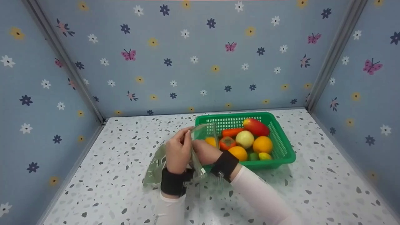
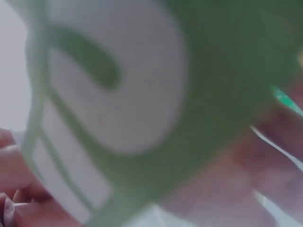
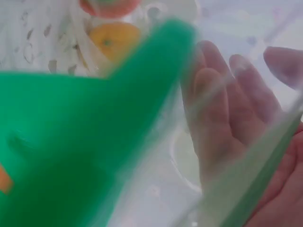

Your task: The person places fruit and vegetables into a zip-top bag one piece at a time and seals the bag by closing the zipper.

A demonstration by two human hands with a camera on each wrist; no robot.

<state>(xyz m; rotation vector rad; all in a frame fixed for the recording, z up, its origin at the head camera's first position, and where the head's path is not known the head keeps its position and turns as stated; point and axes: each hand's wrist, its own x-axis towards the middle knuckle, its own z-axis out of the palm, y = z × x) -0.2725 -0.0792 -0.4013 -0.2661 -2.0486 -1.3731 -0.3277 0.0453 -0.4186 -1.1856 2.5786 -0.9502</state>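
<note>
A green translucent plastic bag [image 1: 154,170] with white print stands in front of me, left of the basket. My left hand [image 1: 178,153] pinches its upper edge between thumb and fingers. Its printed side [image 2: 142,137] fills much of the left wrist view, blurred. My right hand [image 1: 207,152] reaches left at the bag's mouth; in the head view its fingers are hidden behind the bag and left hand. In the right wrist view those fingers [image 3: 213,104] are extended with nothing gripped, partly seen through clear plastic. An orange fruit [image 3: 113,40] appears there, blurred, beneath a red one [image 3: 111,8].
Right of the hands, a green basket [image 1: 286,150] holds a red mango [image 1: 256,126], a carrot [image 1: 232,132], a persimmon [image 1: 227,143], a pale round fruit [image 1: 244,139], an orange [image 1: 262,145] and other produce. Flower-patterned walls enclose the speckled table [image 1: 109,162].
</note>
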